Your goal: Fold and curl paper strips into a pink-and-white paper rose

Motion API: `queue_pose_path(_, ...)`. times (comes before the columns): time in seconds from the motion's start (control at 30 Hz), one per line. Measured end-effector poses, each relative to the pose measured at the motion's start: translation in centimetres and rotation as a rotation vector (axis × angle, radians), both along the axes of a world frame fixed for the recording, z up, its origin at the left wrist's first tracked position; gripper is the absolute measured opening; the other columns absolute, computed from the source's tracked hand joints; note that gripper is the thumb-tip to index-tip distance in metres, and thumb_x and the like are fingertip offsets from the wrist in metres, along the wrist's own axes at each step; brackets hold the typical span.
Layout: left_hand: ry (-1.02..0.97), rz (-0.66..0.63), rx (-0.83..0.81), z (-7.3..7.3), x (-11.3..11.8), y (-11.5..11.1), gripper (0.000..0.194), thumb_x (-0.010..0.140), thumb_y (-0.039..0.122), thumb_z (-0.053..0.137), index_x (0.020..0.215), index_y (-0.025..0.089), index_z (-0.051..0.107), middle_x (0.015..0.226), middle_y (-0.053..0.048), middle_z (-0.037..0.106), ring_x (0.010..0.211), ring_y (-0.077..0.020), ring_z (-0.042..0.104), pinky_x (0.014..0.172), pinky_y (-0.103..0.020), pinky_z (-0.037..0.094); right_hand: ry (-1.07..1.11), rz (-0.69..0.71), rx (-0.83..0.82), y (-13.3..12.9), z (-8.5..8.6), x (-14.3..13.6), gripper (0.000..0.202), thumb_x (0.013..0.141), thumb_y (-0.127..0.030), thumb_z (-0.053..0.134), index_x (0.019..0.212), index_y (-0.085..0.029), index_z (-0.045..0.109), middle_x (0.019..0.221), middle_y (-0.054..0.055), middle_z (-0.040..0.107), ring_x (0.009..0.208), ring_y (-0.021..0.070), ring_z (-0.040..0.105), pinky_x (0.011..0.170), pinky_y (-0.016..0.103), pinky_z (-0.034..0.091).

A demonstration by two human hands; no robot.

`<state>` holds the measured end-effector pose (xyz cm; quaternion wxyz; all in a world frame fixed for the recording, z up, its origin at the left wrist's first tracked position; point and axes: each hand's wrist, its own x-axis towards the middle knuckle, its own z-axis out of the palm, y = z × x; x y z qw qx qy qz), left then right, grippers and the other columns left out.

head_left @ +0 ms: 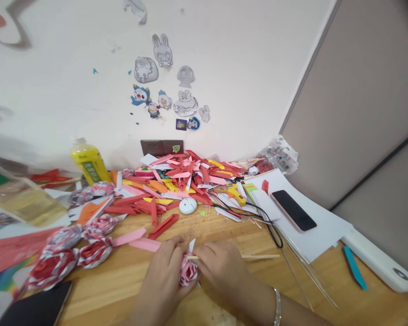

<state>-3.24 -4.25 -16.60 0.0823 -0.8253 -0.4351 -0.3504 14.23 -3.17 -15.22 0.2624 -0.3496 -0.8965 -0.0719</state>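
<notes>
Near the front middle of the table, my left hand (165,276) is closed around a pink and white folded-paper flower (189,270). My right hand (222,267) grips a thin wooden stick (261,256), whose left end lies over the top of the flower. A white paper strip (192,245) sticks up behind the flower, between the hands. The fingertips of both hands are close together, and part of the flower is hidden by them. More paper flowers in red, pink and white (95,251) rest to the left.
Folded paper strips (187,176) are heaped against the wall. A yellow glue gun (236,194), a white earbud case (188,206), a phone (294,210) on white paper, thin wires (313,271) and a teal cutter (354,268) lie rightward. A yellow bottle (91,163) stands back left.
</notes>
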Motion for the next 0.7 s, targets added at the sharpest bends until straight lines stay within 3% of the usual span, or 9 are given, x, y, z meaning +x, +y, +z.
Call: queue_pose_path(0.7,-0.006,-0.010,-0.003,-0.36,-0.12,0.08,0.028,0.075,0.030,0.062,0.099,0.018,0.055,0.103,-0.013,0.061,0.095,-0.0268,0.061,0.079,-0.037,0.053,-0.073,0.007,-0.018,0.02,0.21,-0.09,0.008,0.084,-0.018,0.051,0.076,-0.018,0.053,0.066,0.003,0.059,0.057,0.0168,0.052,0.049,0.029,0.026)
